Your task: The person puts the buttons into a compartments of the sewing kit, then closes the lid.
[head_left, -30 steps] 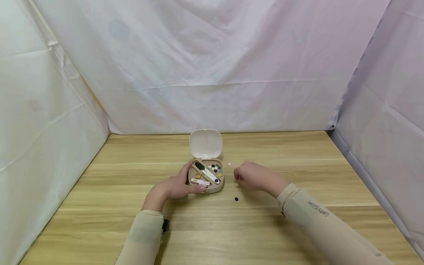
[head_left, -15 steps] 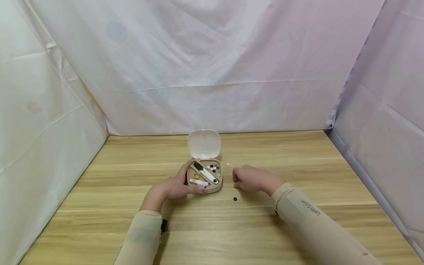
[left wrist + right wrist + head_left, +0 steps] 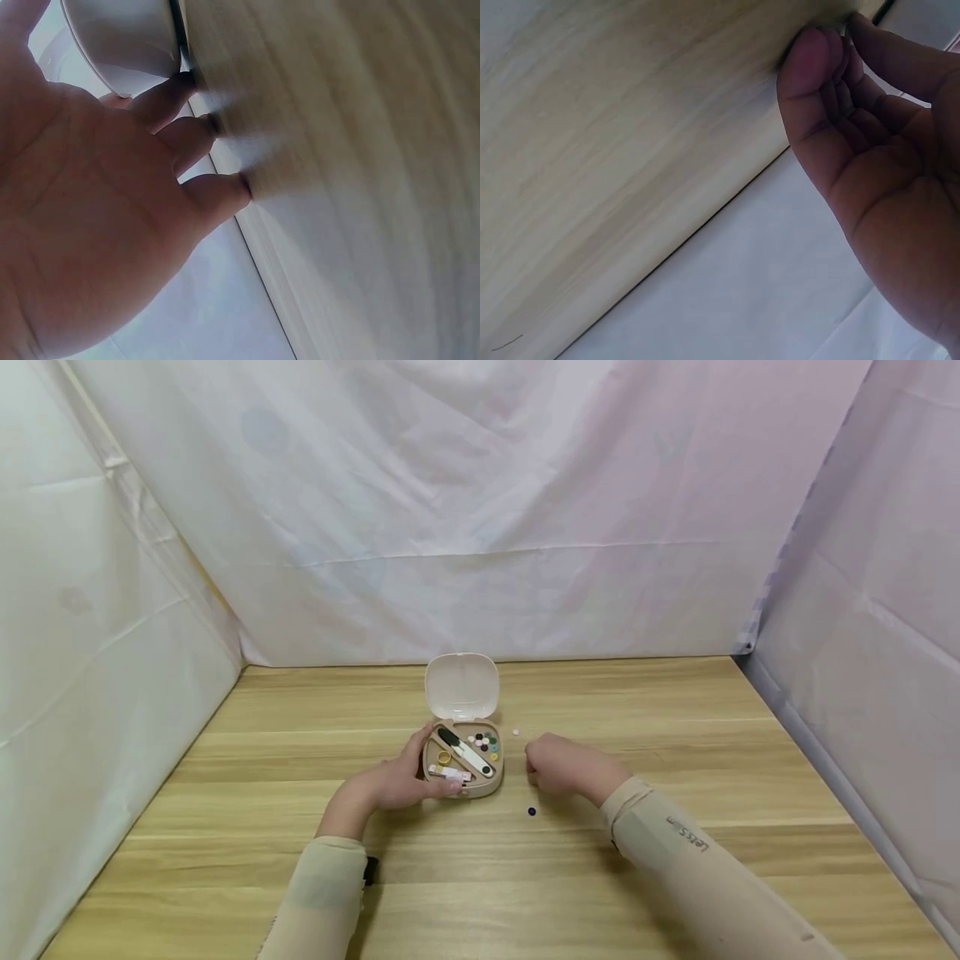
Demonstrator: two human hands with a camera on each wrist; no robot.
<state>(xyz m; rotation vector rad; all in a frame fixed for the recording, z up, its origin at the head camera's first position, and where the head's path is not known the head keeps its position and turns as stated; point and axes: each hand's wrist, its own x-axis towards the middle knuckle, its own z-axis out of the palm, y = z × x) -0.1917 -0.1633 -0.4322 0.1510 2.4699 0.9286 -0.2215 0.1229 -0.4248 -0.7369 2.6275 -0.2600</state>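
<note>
While white cloth is hanging beyond the wooden table, a person's left hand is gripping the left side of an open beige case near the table's middle. The right hand is resting just right of it, fingers curling at the wood; I cannot tell whether they are pinching anything. Inside, white-handled snips are lying diagonally between a gold ring, left, and small buttons, right. Outside, a pale button is lying farther off, a dark blue button nearer.
</note>
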